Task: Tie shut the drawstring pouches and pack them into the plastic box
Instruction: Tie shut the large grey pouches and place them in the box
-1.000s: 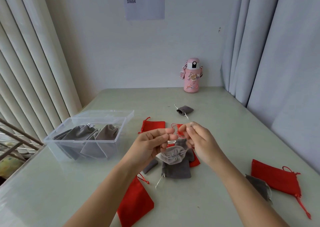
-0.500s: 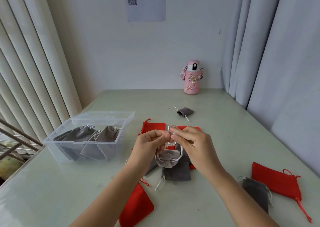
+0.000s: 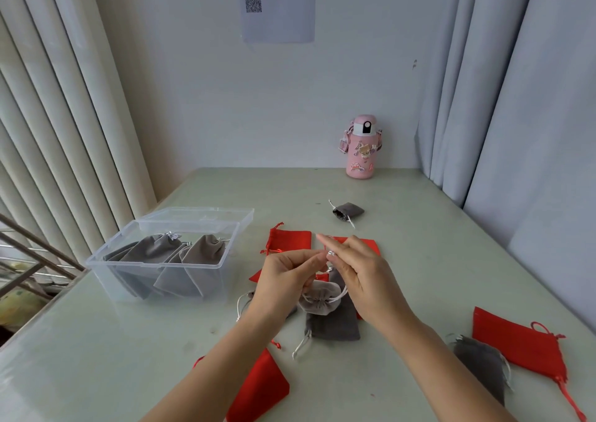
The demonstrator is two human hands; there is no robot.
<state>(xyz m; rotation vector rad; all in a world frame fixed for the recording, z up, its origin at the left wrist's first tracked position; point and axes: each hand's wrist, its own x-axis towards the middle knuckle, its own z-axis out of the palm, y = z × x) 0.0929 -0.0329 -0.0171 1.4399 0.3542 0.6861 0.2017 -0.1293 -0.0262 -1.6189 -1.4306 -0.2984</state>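
Grey pouch [image 3: 319, 299] hangs just above the table [image 3: 419, 244], in the middle, with its top bunched up tight. Both hands hold its silver string [image 3: 331, 254] over it. The left hand [image 3: 287, 276] has curled fingers that pinch the string. The right hand [image 3: 362, 273] pinches it too, with one finger sticking out straight. Right under the pouch lies another grey pouch [image 3: 333, 325], flat on the table. The plastic box [image 3: 154, 264] sits open to the left, with packed grey pouches [image 3: 180, 250] inside. Red pouches [image 3: 290, 239] lie behind the hands, and a small grey pouch [image 3: 349, 210] lies farther back. A pink bottle [image 3: 361, 150] stands by the wall.
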